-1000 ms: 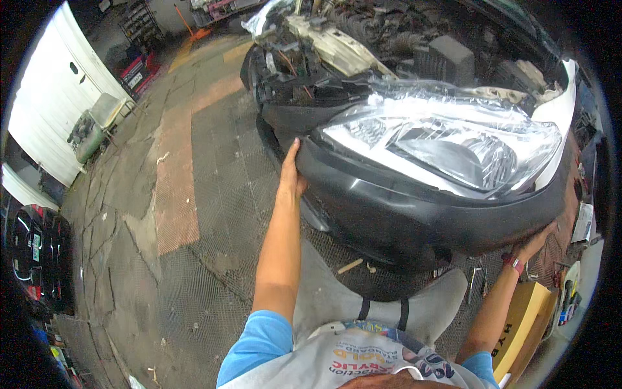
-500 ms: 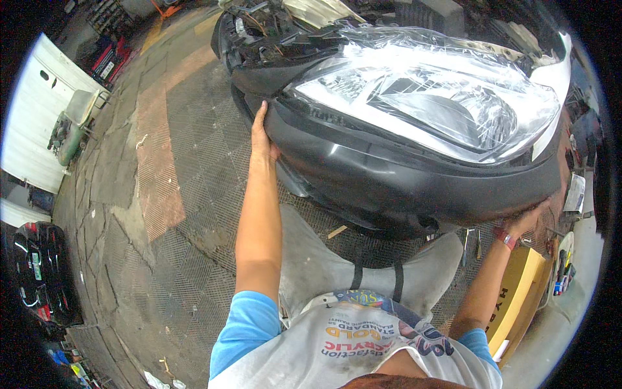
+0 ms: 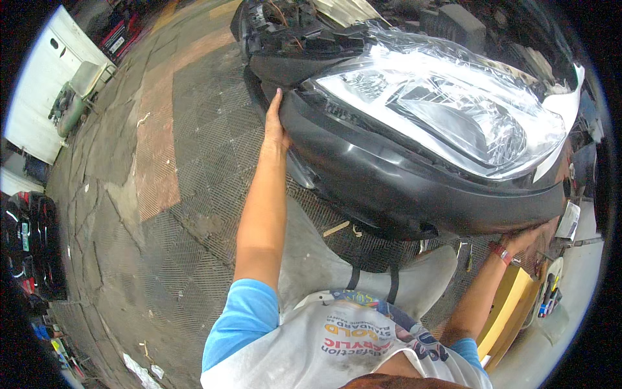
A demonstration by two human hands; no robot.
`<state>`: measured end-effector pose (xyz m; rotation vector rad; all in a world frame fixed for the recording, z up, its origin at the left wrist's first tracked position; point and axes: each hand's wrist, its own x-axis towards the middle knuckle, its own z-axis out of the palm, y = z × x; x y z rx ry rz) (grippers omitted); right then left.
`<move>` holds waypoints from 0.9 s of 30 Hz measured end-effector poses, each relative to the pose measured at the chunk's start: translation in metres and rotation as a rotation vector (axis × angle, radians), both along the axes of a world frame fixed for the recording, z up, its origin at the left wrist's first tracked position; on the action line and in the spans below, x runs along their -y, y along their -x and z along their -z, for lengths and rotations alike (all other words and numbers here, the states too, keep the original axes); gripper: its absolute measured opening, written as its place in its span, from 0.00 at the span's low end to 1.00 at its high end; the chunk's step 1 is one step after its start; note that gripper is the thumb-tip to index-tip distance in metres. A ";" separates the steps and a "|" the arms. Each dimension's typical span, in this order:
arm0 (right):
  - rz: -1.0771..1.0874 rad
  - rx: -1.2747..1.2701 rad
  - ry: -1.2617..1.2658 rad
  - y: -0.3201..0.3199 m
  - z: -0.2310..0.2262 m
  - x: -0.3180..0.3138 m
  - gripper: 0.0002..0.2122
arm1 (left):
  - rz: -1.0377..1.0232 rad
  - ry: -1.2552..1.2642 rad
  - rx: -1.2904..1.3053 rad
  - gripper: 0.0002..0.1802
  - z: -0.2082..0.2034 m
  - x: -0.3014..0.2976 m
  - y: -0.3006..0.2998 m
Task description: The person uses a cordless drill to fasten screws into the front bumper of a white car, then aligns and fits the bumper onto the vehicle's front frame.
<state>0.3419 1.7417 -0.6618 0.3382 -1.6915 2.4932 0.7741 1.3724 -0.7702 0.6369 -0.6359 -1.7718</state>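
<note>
A large black car bumper (image 3: 369, 175) curves across the front of a car, just ahead of my knees. Above it sits a clear headlight (image 3: 466, 117) with a shiny, film-like sheen. My left hand (image 3: 276, 129) grips the bumper's left part, thumb laid up along its face and the other fingers hidden behind it. At the opposite end, my right hand (image 3: 528, 238) holds the bumper's lower right edge from below, its fingers partly covered. A red band circles my right wrist.
A yellow cardboard box (image 3: 508, 298) stands beside my right forearm, near a tray of pens and tools (image 3: 551, 295). Grid matting (image 3: 207, 129) covers the floor at left. A green chair-like object (image 3: 74, 97) stands by a white panel, and a black car (image 3: 32, 246) is far left.
My view has turned slightly, so the bumper and headlight appear a little farther right. Both hands keep their places on the bumper.
</note>
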 end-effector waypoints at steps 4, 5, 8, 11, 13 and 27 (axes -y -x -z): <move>0.027 -0.075 0.028 -0.015 -0.023 0.022 0.28 | 0.043 -0.019 -0.056 0.41 0.007 0.002 -0.004; 0.050 -0.206 -0.117 0.000 -0.013 0.015 0.27 | 0.060 -0.030 -0.060 0.41 0.010 0.007 -0.005; 0.126 -0.449 -0.404 0.055 0.017 -0.010 0.25 | 0.073 -0.054 -0.073 0.41 0.014 0.011 -0.002; 0.141 -0.365 -0.340 0.044 0.010 -0.002 0.25 | 0.096 -0.075 -0.076 0.41 0.019 0.013 -0.008; 0.095 -0.266 -0.249 0.014 -0.004 0.012 0.24 | 0.087 -0.070 -0.072 0.41 0.022 0.015 -0.012; 0.058 -0.294 -0.241 0.027 -0.001 0.005 0.24 | 0.027 -0.044 -0.125 0.40 -0.001 0.001 -0.013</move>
